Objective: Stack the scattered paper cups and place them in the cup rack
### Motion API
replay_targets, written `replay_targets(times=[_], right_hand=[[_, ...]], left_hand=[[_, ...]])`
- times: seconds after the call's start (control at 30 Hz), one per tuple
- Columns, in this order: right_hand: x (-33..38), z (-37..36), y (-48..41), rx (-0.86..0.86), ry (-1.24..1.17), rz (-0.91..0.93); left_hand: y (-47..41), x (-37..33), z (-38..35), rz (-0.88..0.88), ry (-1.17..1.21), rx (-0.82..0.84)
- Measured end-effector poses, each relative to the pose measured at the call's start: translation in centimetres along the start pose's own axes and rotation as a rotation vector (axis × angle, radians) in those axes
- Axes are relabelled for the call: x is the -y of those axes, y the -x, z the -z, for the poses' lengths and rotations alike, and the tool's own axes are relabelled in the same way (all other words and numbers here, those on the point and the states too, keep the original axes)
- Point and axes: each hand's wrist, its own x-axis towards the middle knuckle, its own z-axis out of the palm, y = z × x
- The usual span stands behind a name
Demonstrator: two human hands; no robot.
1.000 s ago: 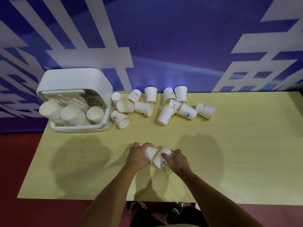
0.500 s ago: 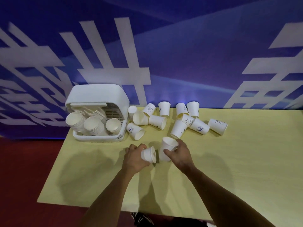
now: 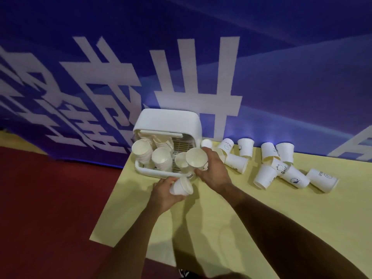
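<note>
The raised cup [image 3: 196,158], white paper with its open mouth turned toward the camera, is held at the open front of the cup rack [image 3: 167,121], just beside the rightmost of the 3 stacks [image 3: 162,158] that lean out of the rack; whether it touches that stack cannot be told. The right hand [image 3: 213,170] grips this cup from the right side, fingers curled round its wall. Nearer and a little to the left, the lower cup [image 3: 181,186] is tilted above the surface in front of the rack's base rim, and the left hand [image 3: 165,192] holds it with fingers and thumb wrapped round its body. The rack is a white, rounded housing that stands at the far left corner of the surface [image 3: 281,218], which is pale yellow. To the right of the rack, along the far edge, lie the scattered cups [image 3: 264,176], about 10 of them: some upright, some upside down, several on their sides and touching one another, a few printed with "HELLO" or "Bear". Both forearms reach in from the near edge. Behind the surface hangs a blue backdrop [image 3: 181,77] with large white characters, and to the left the floor [image 3: 50,198] is dark red.
</note>
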Motion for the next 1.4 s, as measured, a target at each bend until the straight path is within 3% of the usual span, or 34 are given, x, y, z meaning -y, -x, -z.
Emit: replay_targets(times=[0.27,0.5,0.73,1.07,1.27,1.4], right_hand=[[2.0,-4.8,-3.7,0.014,0.142,0.018],[2.0,-7.1,-4.6,-0.023,0.262,0.011],[0.9,-7.2,-5.0,0.051,0.322,-0.051],[-0.7,-5.8,-3.4,0.074,0.234,-0.162],[-0.2,-5.6,-1.6,0.280,0.055,-0.215],[0.7,-5.7,-1.2,0.280,-0.053,-0.239]], left_hand=[[-1.6,4.7,1.4,0.060,0.201,0.093],[-2.7,6.6,2.0,0.127,0.271,0.188],[-3.6,7.1,1.5,0.157,0.322,0.213],[-3.9,6.7,-0.1,0.133,0.425,0.228],[-4.3,5.0,1.2,0.084,0.516,0.153],[-4.5,3.5,1.6,0.021,0.581,0.181]])
